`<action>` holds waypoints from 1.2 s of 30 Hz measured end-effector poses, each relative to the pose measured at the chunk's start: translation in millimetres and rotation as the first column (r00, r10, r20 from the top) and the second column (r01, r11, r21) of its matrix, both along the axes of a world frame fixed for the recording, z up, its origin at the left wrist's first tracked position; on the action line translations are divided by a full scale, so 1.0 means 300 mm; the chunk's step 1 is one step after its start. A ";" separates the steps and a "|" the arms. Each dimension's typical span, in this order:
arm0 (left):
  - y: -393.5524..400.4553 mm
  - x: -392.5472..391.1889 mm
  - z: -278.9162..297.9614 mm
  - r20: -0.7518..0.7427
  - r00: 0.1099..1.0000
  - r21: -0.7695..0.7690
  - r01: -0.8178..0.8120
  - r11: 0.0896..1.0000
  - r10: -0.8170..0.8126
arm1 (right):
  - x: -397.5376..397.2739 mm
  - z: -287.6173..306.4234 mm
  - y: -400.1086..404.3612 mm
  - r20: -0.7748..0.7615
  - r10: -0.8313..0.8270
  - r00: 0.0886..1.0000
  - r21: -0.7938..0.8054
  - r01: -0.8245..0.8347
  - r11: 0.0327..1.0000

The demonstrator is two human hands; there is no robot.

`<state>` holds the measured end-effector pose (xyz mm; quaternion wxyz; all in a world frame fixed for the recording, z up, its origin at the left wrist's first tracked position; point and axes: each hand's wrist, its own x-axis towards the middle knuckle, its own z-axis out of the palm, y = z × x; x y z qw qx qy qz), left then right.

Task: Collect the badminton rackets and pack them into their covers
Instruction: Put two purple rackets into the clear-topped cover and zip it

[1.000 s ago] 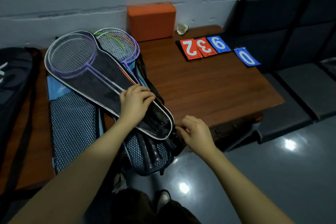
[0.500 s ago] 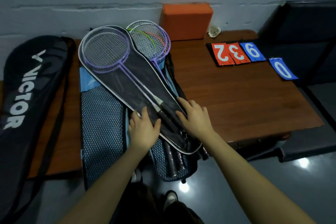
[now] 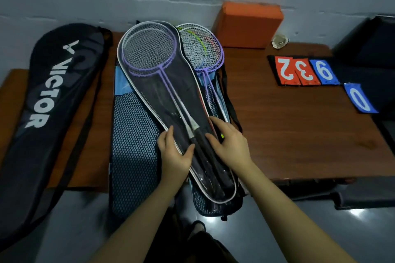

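Nearest the camera, the left hand point(image 3: 174, 156) and the right hand point(image 3: 229, 145) flank the handle end of the clear cover point(image 3: 186, 100), which lies on a blue mesh cover point(image 3: 136, 145) on the surface point(image 3: 288, 134). Left fingers point(image 3: 170, 137) lie straight along the cover's white-piped left edge, thumb pressed onto its top; right fingers point(image 3: 220, 124) are spread and rest flat on its right edge. Neither hand visibly pinches anything. Between them run the black grips of the 2 purple rackets point(image 3: 149, 53) inside the cover. The long axis runs from the handles at the near edge, overhanging the surface, away and slightly leftward to the heads near the wall, so both hands sit equally close to the handle end. Beside it on the right, another pair of rackets point(image 3: 201, 49) lies uncovered, probably next to pack. At far left rests a black VICTOR cover point(image 3: 49, 96).
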<state>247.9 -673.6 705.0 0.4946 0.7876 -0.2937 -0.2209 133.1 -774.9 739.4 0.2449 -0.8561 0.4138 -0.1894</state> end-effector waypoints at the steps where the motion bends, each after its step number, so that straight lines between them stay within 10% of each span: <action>1: 0.001 0.008 0.004 0.010 1.000 -0.014 -0.026 1.000 0.027 | 0.006 -0.003 0.010 -0.010 -0.011 1.000 0.010 0.011 1.000; 21: 0.192 0.122 0.316 0.335 0.937 -0.236 -0.020 0.972 0.101 | 0.152 0.130 0.194 0.351 0.065 0.934 -0.068 -0.044 0.997; 36: 0.483 0.770 0.310 0.399 0.917 -0.074 0.011 0.997 0.020 | 0.769 0.165 0.495 0.354 0.083 0.931 -0.082 -0.057 0.995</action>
